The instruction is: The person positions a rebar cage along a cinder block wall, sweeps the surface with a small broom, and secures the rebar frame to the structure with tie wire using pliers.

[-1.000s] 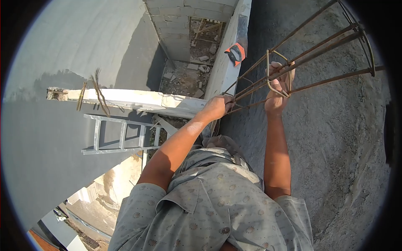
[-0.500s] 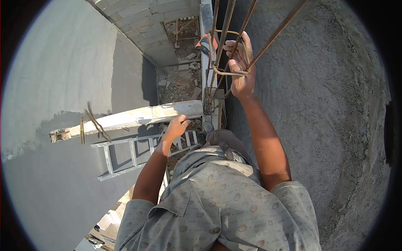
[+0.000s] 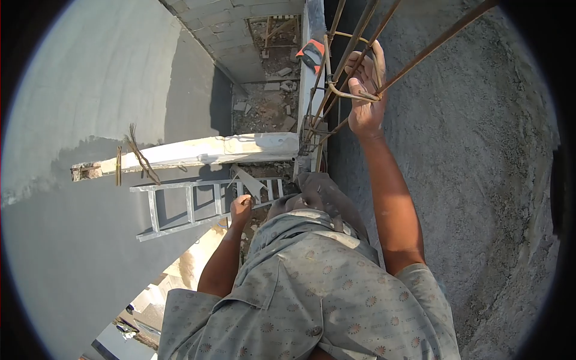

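My right hand (image 3: pixel 367 96) is raised to a bent steel stirrup (image 3: pixel 345 94) that rings several upright rebars (image 3: pixel 414 65). The stirrup's right side lies in the palm, with the fingers curled about it and the thumb near its front corner. Lower on the left, my left hand (image 3: pixel 241 208) is closed in a loose fist, apart from the rebars. It hangs over the aluminium ladder (image 3: pixel 191 203); whether anything small is inside the fist is hidden.
A pale concrete beam (image 3: pixel 198 153) crosses at left, with tied wires (image 3: pixel 139 157) hanging over it. An orange-and-dark object (image 3: pixel 311 56) lies on the wall top. Rubble (image 3: pixel 264 108) covers the ground far below. A rough grey wall (image 3: pixel 456 150) rises on the right.
My left hand has drawn back from beside the beam, down and to the left. My right hand stays at the stirrup; both appear further right and higher as the view shifts.
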{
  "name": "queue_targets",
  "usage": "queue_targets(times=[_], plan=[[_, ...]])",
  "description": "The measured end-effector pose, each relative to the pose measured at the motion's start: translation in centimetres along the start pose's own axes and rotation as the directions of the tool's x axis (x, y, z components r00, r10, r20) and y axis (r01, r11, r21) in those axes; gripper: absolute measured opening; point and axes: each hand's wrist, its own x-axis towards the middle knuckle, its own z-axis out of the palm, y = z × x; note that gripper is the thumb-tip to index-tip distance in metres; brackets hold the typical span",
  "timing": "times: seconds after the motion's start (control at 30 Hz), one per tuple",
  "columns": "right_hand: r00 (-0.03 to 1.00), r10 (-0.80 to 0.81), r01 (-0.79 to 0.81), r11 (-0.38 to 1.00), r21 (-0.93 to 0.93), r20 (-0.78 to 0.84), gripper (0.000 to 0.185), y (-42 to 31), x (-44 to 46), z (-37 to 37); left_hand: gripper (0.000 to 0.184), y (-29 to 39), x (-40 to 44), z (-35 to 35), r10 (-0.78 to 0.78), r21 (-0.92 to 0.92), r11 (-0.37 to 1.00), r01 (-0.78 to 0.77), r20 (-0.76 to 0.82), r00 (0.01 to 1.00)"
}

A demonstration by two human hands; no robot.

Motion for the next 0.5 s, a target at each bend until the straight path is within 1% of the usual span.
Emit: queue_targets(times=[0.07,0.1,0.2,0.23,0.33,0.37,0.47,0.5], plan=[[1.000,0.012,-0.012,1.000,-0.015,0.003,0.066,0.0,0.0,0.0,0.021,1.8,-0.1,0.2,-0.011,-0.027,1.000,0.010,-0.019,1.000],[1.000,0.030,-0.030,0.999,-0.029,0.007,0.067,-0.4,0.0,0.1,0.021,3.6,-0.4,0.1,0.108,0.055,0.993,-0.103,-0.097,0.989],[0.997,0.078,-0.078,0.995,-0.067,0.002,0.068,-1.6,0.2,0.5,0.022,3.9,1.9,1.2,0.077,-0.139,0.987,-0.086,-0.068,0.995],[0.997,0.077,-0.076,0.994,-0.074,0.006,0.068,-1.5,0.3,0.5,0.021,5.8,2.2,0.8,0.087,-0.137,0.986,-0.092,-0.048,0.995],[0.995,0.092,-0.090,0.994,-0.058,0.024,0.068,-0.9,-0.1,0.0,0.020,10.8,3.1,-0.3,0.185,-0.035,0.981,-0.189,-0.095,0.978],[0.994,0.099,-0.097,0.994,-0.048,0.034,0.068,-0.8,0.0,0.0,0.024,11.2,3.9,0.1,0.246,0.025,0.969,-0.246,-0.168,0.954],[0.994,0.092,-0.087,0.992,-0.092,0.053,0.069,-0.9,-0.1,0.0,0.033,12.1,7.2,0.8,0.221,0.080,0.975,-0.209,-0.201,0.954],[0.993,0.112,-0.108,0.989,-0.099,0.040,0.073,-0.9,-0.2,0.0,0.047,12.1,8.3,0.7,0.244,0.159,0.962,-0.220,-0.151,0.958]])
